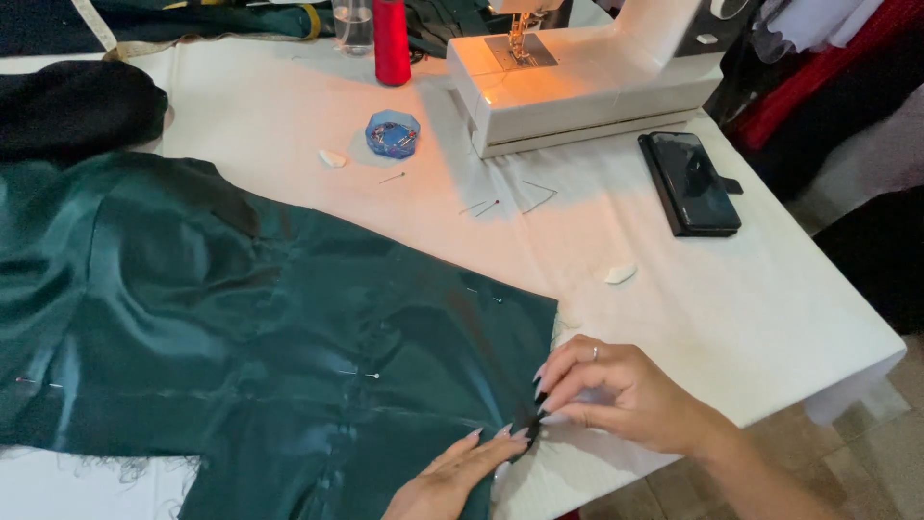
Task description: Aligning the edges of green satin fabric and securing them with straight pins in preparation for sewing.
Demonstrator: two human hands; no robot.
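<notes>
A dark green satin fabric (pixel 241 327) lies spread over the left half of the white table (pixel 770 318), with pins stuck along its seams. My left hand (pixel 448 477) rests flat on the fabric near its lower right corner, fingers extended. Just to the right, my right hand (pixel 621 390) pinches the fabric's edge between thumb and fingertips, at the point where both hands meet. A ring shows on one of the right hand's fingers.
A white sewing machine (pixel 577 82) stands at the back. Beside it are a red thread spool (pixel 392 40), a blue pin box (pixel 393 133), loose pins (pixel 481 206), two white chalk pieces (pixel 618 273) and a black phone (pixel 689 181). Black cloth (pixel 77 106) lies far left.
</notes>
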